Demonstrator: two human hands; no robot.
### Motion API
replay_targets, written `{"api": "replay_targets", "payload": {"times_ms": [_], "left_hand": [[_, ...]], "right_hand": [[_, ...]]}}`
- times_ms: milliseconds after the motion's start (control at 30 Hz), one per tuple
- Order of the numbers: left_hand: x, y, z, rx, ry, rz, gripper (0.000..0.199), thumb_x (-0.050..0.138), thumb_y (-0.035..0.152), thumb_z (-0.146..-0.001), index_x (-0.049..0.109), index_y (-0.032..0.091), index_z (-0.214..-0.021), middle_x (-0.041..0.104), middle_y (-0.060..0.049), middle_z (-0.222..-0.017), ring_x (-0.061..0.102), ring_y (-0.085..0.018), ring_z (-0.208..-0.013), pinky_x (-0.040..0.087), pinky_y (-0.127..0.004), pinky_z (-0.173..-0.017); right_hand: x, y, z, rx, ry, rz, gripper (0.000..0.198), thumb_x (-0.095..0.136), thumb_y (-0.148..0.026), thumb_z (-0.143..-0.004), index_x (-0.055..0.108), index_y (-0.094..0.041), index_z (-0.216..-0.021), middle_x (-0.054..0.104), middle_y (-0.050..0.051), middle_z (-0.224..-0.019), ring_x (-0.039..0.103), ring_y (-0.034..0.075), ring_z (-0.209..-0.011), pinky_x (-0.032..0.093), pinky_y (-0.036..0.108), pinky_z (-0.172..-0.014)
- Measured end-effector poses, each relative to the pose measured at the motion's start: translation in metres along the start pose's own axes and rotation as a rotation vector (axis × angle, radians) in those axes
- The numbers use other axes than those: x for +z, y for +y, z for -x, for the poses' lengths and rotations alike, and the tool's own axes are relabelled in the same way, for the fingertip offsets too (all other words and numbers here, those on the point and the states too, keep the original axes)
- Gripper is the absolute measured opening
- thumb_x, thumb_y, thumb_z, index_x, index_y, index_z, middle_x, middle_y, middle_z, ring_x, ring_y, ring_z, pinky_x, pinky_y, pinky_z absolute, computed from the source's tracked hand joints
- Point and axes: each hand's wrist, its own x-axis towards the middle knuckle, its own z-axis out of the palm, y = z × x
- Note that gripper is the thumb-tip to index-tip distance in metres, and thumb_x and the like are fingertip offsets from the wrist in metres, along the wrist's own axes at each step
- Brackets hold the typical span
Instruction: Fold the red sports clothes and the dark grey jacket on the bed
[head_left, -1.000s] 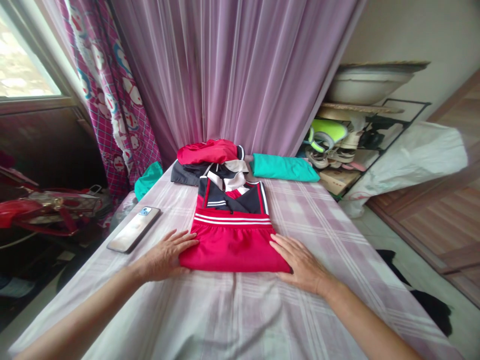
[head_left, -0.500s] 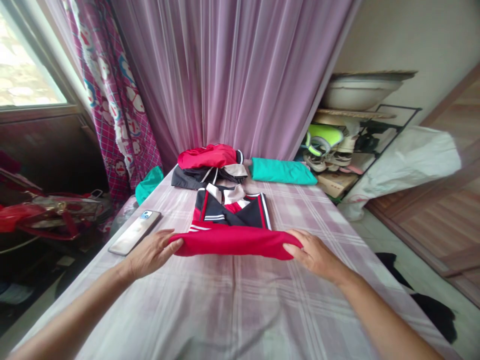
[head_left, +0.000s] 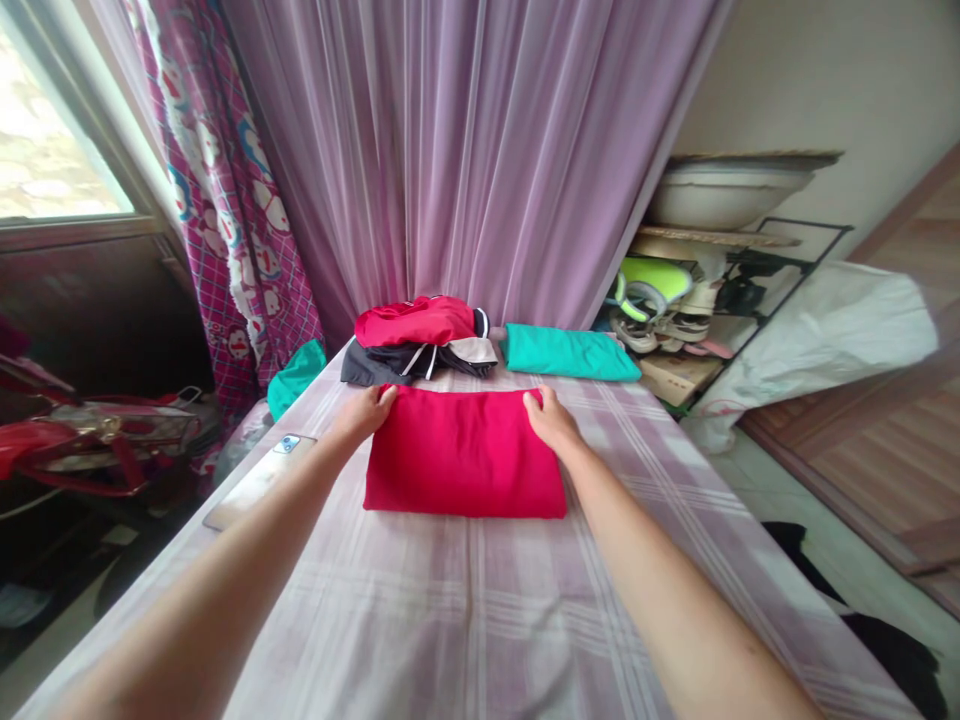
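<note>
A red garment, a shirt with a collar in the earlier view (head_left: 466,455), lies folded into a flat rectangle on the table. Its plain red side faces up and hides the dark, striped part. My left hand (head_left: 369,408) grips the far left corner, thumb on top. At the far right corner, my right hand (head_left: 551,415) pinches the cloth the same way. Just beyond the fold lies a pile of clothes, with a red garment (head_left: 420,322) on top of a dark grey garment (head_left: 375,364) with white cords.
A folded teal cloth (head_left: 571,352) lies at the back right of the checked tablecloth (head_left: 420,620). A phone (head_left: 259,482) rests near the left edge, partly behind my left forearm. Purple curtains (head_left: 465,150) hang behind; a shoe rack (head_left: 802,262) stands at the right.
Both hands have moved away from me and closer together, carrying the red edge over the striped part. The shirt is now a red rectangle.
</note>
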Motion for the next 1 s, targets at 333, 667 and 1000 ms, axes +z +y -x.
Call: {"api": "replay_targets", "payload": {"times_ms": [333,667,1000], "left_hand": [[0.065,-0.008,0.004,-0.033,0.045,0.020,0.074,0.049,0.043,-0.092,0.022,0.012,-0.153,0.057,-0.022,-0.138,0.061,-0.031,-0.121,0.047,-0.040,-0.096],[0.073,0.045,0.013,0.349,0.150,-0.267,0.047,0.034,0.043,-0.099,0.056,0.027,-0.137,0.044,-0.007,-0.155,0.031,-0.030,-0.146,0.019,-0.057,-0.119],[0.107,0.037,0.004,0.325,0.031,-0.214,0.054,0.032,0.047,-0.099,0.044,0.027,-0.147,0.044,-0.006,-0.154,0.032,-0.029,-0.146,0.017,-0.060,-0.119]], "right_hand": [[0.053,0.013,0.004,-0.074,0.082,0.195,0.060,0.042,-0.036,-0.098,0.032,-0.012,-0.152,0.062,0.021,-0.126,0.063,0.030,-0.112,0.046,0.036,-0.091],[0.057,-0.047,0.022,-0.473,0.186,0.292,0.051,0.035,-0.038,-0.099,0.043,-0.026,-0.148,0.034,0.010,-0.159,0.027,0.028,-0.145,0.022,0.055,-0.114],[0.092,-0.035,0.015,-0.311,-0.121,0.329,0.056,0.030,-0.048,-0.099,0.046,-0.025,-0.147,0.039,0.012,-0.157,0.029,0.032,-0.145,0.012,0.059,-0.116]]}}
